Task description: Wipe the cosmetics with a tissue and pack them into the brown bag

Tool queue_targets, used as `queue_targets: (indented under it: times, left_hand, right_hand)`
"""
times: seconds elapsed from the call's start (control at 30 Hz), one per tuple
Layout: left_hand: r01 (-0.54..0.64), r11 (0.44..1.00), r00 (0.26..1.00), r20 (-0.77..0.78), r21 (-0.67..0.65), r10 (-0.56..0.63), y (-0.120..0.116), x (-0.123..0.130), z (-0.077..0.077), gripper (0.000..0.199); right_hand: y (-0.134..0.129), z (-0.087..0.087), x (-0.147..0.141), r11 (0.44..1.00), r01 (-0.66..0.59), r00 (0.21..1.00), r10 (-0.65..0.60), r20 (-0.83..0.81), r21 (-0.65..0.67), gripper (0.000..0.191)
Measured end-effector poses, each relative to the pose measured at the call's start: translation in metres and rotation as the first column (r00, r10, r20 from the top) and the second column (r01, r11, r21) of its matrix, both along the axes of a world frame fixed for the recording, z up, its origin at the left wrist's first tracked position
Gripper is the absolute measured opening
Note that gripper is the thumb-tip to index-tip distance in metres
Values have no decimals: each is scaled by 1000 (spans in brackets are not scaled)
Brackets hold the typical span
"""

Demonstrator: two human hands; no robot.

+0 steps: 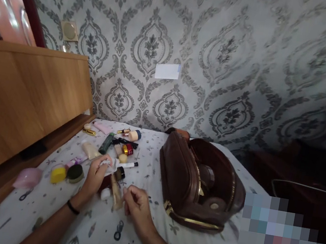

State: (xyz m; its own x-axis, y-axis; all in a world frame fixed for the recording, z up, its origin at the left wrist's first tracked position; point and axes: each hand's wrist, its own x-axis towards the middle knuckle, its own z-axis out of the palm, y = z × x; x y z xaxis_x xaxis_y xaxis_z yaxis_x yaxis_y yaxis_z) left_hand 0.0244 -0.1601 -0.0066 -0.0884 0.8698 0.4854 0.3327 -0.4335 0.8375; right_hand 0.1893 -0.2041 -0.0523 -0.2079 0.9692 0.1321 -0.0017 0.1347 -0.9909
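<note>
Head view is showing me the left hand point(97, 175) over the cosmetics, its thumb and fingers pinching a crumpled, translucent white wrapping point(108, 166). The right hand point(137, 208) is hovering or resting just beside the tan tube point(116, 195), its fingers curling inward; I cannot tell whether they are gripping anything. Near the wrapping, a white tube with a black cap point(128, 164) is lying on the patterned sheet point(148, 159). Farther out on the left side, I am seeing a pink jar point(28, 178), a yellow jar point(58, 173) and a dark green jar point(75, 173), with a green bottle point(106, 143) lying beyond them. To the right of both hands, the brown leather bag point(180, 170) is standing open, its gold zipper showing. A black hair tie point(119, 231) is lying on the sheet between the forearms, and a wooden cabinet point(31, 87) is filling the left edge.
</note>
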Motion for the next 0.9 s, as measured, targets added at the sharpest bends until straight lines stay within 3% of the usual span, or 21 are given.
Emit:
queue_targets:
  times: [0.3,0.67,0.9]
  left_hand:
    - [-192,981,981,-27,33,193,13,-19,-4,17]
    - [-214,972,944,-235,96,231,20,-31,-16,30]
    - [-291,947,883,-344,134,320,56,-43,-26,45]
  right_hand:
    - [-1,2,3,1000,-16,998,17,66,-5,51]
    - [-7,7,-1,1000,-26,1000,26,16,-8,44]
    - [-4,1,-1,999,-34,999,33,-27,-4,36]
